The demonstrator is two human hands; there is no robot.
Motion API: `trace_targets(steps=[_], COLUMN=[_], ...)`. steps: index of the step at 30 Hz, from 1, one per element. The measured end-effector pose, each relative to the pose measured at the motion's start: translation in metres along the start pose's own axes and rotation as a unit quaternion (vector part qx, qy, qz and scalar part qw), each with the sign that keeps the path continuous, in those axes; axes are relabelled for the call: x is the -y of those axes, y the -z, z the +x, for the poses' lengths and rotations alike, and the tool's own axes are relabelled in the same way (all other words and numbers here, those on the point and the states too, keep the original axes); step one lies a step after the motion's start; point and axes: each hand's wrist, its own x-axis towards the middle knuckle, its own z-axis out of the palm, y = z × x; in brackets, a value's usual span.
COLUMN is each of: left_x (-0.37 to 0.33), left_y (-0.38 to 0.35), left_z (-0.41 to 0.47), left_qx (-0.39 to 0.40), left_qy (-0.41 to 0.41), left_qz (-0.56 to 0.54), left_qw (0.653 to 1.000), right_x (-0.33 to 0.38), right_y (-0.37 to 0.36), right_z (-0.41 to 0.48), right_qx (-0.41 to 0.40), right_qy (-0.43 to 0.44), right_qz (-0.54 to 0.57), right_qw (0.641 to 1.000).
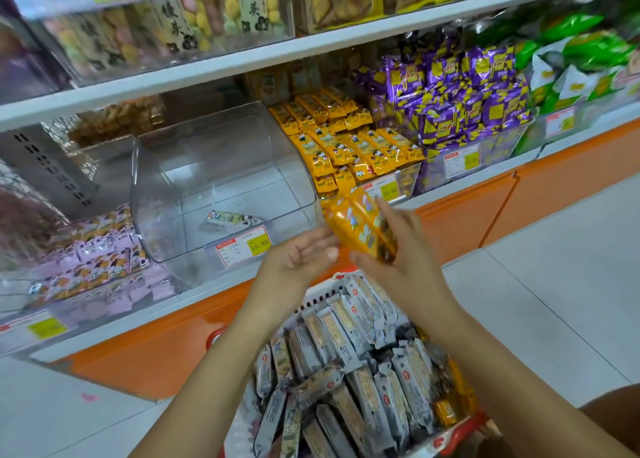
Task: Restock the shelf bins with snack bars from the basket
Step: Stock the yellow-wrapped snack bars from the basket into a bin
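My right hand [398,250] grips a bundle of yellow snack bars [356,222] just below the yellow-bar bin [401,180]. My left hand [298,260] is beside it, palm up with relaxed fingers, and its fingertips nearly touch the bundle. A red basket [460,431] below my arms is full of several grey-wrapped snack bars [346,353], with a few yellow ones at its right side. The clear bin [207,167] left of the yellow one holds a single grey bar [230,219].
A bin of pink-wrapped bars [97,263] sits at the left, purple packs [464,97] and green packs [581,49] at the right. An upper shelf [242,59] carries boxed sweets. An orange shelf base [485,208] runs below; white floor tiles [554,284] lie to the right.
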Motion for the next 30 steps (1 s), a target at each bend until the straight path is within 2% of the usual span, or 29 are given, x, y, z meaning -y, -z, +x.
trace_targets(steps=[1,3,4,5,7,11,16,19,25,30], left_x=[-0.001,0.000,0.005,0.010,0.020,0.029,0.030,0.033,0.035,0.038], left_y=[0.008,0.026,0.033,0.039,0.044,0.048,0.051,0.051,0.048,0.019], left_z=[0.002,0.005,0.007,0.009,0.011,0.013,0.016,0.016,0.011,-0.009], left_qx=[-0.054,-0.142,-0.151,-0.144,-0.130,-0.119,-0.114,-0.115,-0.103,-0.099], left_qy=[-0.035,-0.121,-0.149,-0.150,-0.116,-0.097,-0.104,-0.105,-0.103,-0.121], left_qz=[0.125,0.373,0.437,0.478,0.517,0.531,0.520,0.521,0.504,0.433], left_qw=[0.990,0.909,0.874,0.853,0.838,0.833,0.840,0.839,0.851,0.888], right_x=[0.003,0.008,0.009,0.010,0.012,0.012,0.006,0.005,0.006,-0.017], right_y=[0.005,0.015,0.020,0.023,0.025,0.017,-0.003,-0.005,0.020,0.050], right_z=[0.014,0.049,0.068,0.088,0.126,0.178,0.186,0.175,0.146,0.117], right_qx=[-0.026,-0.071,-0.089,-0.106,-0.123,-0.079,-0.036,-0.025,0.018,-0.098], right_qy=[0.005,0.017,0.019,0.021,0.015,-0.061,-0.089,-0.060,0.019,0.089], right_qz=[-0.003,-0.043,-0.076,-0.110,-0.163,-0.261,-0.255,-0.253,-0.151,-0.215], right_qw=[1.000,0.996,0.993,0.988,0.979,0.960,0.962,0.965,0.988,0.968])
